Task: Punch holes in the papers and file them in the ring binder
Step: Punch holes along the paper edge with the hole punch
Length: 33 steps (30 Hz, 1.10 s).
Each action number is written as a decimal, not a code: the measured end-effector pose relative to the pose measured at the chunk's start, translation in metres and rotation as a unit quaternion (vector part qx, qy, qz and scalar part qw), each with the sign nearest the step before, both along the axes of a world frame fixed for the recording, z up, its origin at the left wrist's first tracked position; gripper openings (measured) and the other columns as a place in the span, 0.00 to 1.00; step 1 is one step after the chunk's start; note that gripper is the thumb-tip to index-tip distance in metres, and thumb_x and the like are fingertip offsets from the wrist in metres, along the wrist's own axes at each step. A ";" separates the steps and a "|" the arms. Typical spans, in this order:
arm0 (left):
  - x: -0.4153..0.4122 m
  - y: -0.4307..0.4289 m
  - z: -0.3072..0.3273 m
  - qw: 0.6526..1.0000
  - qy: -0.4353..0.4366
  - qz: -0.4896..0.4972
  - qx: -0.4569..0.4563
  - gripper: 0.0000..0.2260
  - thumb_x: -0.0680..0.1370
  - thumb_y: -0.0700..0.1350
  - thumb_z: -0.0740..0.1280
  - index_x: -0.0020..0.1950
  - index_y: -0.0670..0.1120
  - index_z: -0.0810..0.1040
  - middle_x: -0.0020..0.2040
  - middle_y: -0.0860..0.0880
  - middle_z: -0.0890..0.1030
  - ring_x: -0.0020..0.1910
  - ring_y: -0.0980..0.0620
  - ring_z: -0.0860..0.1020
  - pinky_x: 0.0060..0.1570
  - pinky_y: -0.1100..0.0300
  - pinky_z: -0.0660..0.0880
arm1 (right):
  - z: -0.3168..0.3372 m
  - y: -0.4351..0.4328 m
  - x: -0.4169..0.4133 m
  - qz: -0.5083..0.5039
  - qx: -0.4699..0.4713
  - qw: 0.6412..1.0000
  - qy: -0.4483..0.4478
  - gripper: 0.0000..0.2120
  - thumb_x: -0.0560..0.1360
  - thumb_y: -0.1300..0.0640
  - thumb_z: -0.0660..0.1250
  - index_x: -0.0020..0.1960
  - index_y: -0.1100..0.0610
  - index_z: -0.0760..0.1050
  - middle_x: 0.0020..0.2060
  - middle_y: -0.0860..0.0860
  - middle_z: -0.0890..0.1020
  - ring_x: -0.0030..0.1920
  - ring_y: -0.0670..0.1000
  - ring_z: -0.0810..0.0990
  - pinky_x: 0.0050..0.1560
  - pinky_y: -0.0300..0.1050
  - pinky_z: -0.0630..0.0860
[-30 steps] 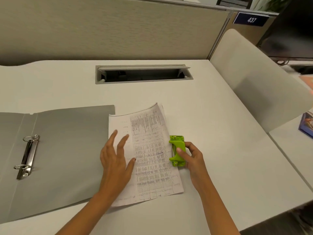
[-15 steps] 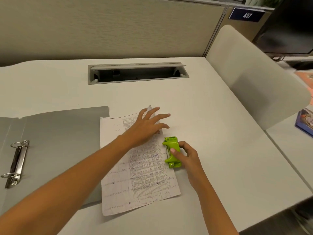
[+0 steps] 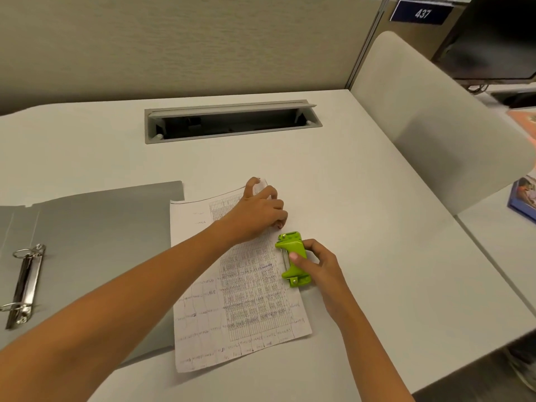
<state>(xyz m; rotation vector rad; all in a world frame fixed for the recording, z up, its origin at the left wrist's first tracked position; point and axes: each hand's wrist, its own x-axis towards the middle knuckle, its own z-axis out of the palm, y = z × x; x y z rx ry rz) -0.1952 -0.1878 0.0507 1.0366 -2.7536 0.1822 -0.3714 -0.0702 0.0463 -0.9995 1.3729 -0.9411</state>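
Note:
A stack of printed papers [image 3: 237, 300] with tables and handwriting lies on the white desk, its left part over the cover of an open grey ring binder [image 3: 95, 236]. The binder's metal rings [image 3: 24, 285] stand at the far left. My left hand [image 3: 258, 210] reaches across the sheets and grips their far right corner, fingers curled round the edge. A green hole punch [image 3: 293, 258] sits on the papers' right edge. My right hand [image 3: 316, 261] holds the punch from the right, thumb on top.
A grey cable tray [image 3: 232, 120] with its lid up is sunk into the desk [image 3: 362, 227] behind the papers. A beige partition stands at the back, a pale chair back [image 3: 429, 117] at right, and a blue book [image 3: 522, 198] on the neighbouring desk.
My left hand moved from lying flat on the papers' left side to their far right corner and curled round it. My right hand and the punch stayed at the right edge.

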 end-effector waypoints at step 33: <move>0.069 0.121 0.018 0.609 0.381 0.602 0.348 0.31 0.78 0.47 0.66 0.75 0.39 0.55 0.71 0.37 0.61 0.65 0.36 0.68 0.56 0.46 0.71 | -0.004 -0.017 -0.006 -0.030 0.054 0.997 -0.054 0.16 0.69 0.60 0.74 0.52 0.54 0.71 0.48 0.55 0.82 0.44 0.54 0.79 0.46 0.55 0.78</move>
